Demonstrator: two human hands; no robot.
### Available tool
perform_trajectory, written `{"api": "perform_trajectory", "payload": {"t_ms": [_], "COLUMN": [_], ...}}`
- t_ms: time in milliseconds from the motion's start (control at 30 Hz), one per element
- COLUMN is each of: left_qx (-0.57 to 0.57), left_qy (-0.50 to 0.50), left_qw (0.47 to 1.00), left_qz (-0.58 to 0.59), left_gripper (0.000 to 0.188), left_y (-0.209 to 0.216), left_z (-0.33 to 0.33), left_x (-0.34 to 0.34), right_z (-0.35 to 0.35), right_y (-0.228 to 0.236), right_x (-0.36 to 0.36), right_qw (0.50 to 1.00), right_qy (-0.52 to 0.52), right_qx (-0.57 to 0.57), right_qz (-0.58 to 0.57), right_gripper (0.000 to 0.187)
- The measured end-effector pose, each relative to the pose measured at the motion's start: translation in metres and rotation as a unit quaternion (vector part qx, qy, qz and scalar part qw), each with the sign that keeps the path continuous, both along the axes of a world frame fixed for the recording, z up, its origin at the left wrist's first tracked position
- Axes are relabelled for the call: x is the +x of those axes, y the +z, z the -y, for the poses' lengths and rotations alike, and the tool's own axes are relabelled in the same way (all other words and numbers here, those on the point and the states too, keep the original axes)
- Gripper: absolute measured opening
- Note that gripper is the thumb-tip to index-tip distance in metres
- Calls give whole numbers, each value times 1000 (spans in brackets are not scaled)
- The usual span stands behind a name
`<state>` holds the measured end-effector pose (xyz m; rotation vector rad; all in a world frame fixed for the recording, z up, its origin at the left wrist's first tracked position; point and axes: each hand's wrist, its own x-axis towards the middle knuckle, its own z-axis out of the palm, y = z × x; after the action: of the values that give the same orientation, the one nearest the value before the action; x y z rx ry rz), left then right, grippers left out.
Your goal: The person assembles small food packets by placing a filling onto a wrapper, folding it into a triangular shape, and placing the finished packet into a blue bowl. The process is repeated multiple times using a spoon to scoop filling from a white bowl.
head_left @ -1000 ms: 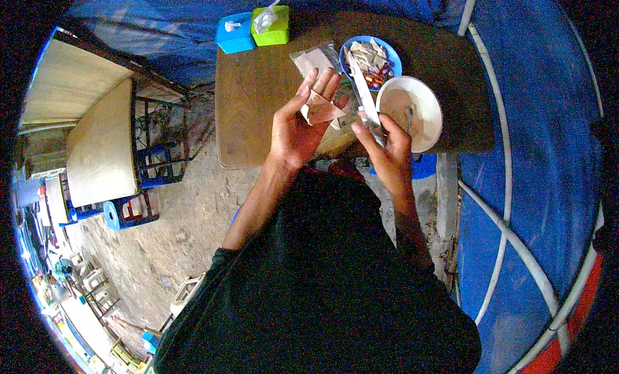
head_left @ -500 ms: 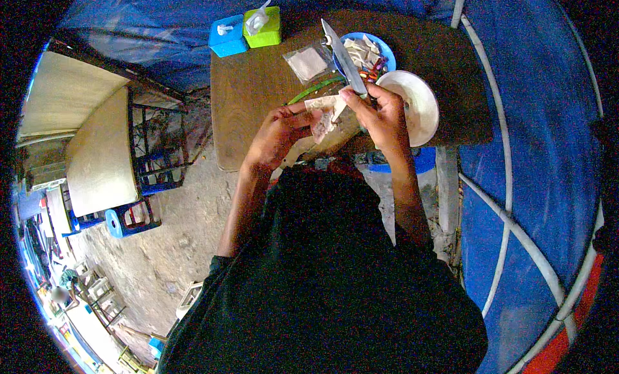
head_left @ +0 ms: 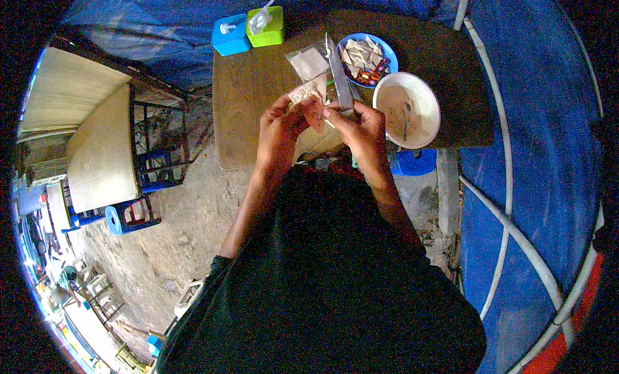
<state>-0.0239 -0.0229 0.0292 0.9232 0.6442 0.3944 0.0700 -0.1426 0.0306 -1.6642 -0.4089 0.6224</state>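
My left hand (head_left: 278, 134) pinches a pale, folded wrapper-like piece (head_left: 307, 92), with a brownish-pink patch on its near part, over the near edge of the table. Closed round a knife, my right hand (head_left: 365, 130) has its thumb and fingertips close to the piece's right edge; whether they touch it I cannot tell. The knife's blade (head_left: 338, 71) points up and away, and the fingers hide its handle. Just beyond lies a clear packet of pale square sheets (head_left: 308, 63). A white bowl (head_left: 431, 119) beside my right hand holds brownish-pink residue and a spoon (head_left: 407, 119).
A blue plate (head_left: 392, 50) carries pale triangular pieces and several red bits. Blue (head_left: 230, 45) and green (head_left: 265, 35) tissue boxes stand at the table's far left. Blue sheeting (head_left: 535, 135) and white poles border the right side. A blue stool (head_left: 122, 219) stands left.
My right hand, with the knife, has come down and left toward the piece. My left hand has shifted slightly right, and the piece is turned and raised. More of the plate and bowl shows.
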Motion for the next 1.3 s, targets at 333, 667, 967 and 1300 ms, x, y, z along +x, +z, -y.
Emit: {"api": "perform_trajectory", "payload": {"t_ms": [333,667,967,1300], "left_qx": [55,-53,-140,-112], "left_qy": [-48,-89,-68,-199], "left_qw": [997,990,984,969], "left_qz": [13,97,87,97], "left_gripper": [28,31,38,37], "left_y": [15,6,-12,-6], "left_z": [-4,-2,-6,-40], "left_x": [-5,-14,-12,-32], "right_z": [-7,-3,12,40], "right_y": [12,12,11,41], "right_x": [13,19,23,42], "right_qw": [998,985,988,890], "right_qy": [13,67,81,259], "right_qx": [48,70,79,-27], "right_qz": [42,-140,-109,375], "right_gripper": [13,22,18,30]}}
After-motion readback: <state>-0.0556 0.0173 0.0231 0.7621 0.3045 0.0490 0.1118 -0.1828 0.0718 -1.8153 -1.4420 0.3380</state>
